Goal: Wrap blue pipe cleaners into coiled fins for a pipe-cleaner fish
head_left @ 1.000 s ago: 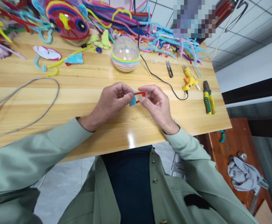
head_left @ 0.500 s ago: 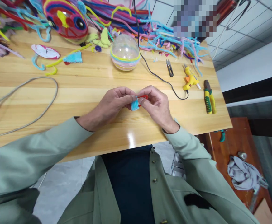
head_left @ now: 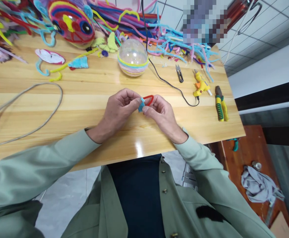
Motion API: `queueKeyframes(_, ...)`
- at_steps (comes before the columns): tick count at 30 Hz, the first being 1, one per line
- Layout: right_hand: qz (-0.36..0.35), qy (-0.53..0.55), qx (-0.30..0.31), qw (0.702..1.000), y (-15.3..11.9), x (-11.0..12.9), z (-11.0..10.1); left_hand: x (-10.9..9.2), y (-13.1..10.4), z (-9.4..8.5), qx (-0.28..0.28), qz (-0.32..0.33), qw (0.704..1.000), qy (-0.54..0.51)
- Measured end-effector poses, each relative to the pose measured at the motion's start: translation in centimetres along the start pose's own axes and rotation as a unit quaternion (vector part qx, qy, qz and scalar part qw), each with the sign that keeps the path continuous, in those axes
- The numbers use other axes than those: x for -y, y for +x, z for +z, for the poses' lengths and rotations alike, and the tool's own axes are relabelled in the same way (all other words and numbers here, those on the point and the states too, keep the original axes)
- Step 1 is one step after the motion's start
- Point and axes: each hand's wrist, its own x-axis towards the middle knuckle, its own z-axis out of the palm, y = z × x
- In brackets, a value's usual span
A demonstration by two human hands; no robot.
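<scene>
Over the middle of the wooden table, my left hand [head_left: 120, 107] pinches a small light-blue pipe-cleaner piece [head_left: 141, 105] between thumb and fingers. A red pipe cleaner [head_left: 149, 99] bends in a loop from this blue piece toward the other side. My right hand [head_left: 160, 112] is closed around the red loop's lower side, its thumb close against the blue piece. Fingers partly hide where the red and blue parts meet. Beyond both hands stands a clear plastic ball [head_left: 133, 58] with yellow, blue and pink bands.
Thread snips [head_left: 179, 73], a yellow glue gun [head_left: 201, 85] with a black cord, and green-yellow pliers [head_left: 221, 104] lie at right. A decorated red ball [head_left: 72, 24] and heaps of pipe cleaners [head_left: 131, 21] line the back. A grey cable [head_left: 60, 96] loops at left.
The blue piece has tilted and moved slightly up, now more covered by my fingers. The red loop stands out higher above my right thumb. The view has shifted a little.
</scene>
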Motion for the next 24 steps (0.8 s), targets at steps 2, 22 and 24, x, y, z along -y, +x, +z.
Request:
queueKeyframes(2, 0.010, -0.015, -0.001, 1.000, 0.07, -0.17, 0.17, 0.01, -0.17, 0.03, 0.002, 0.006, 1.000, 0.007)
queueKeyframes(22, -0.054, -0.102, -0.041, 0.992, -0.53, -0.43, 0.37, -0.11, 0.19, 0.02, 0.046, -0.041, 0.997, -0.037)
queueKeyframes(24, -0.055, -0.109, -0.034, 0.992, -0.69, -0.37, 0.41, -0.08, 0.16, 0.00, 0.044, -0.046, 0.997, -0.043)
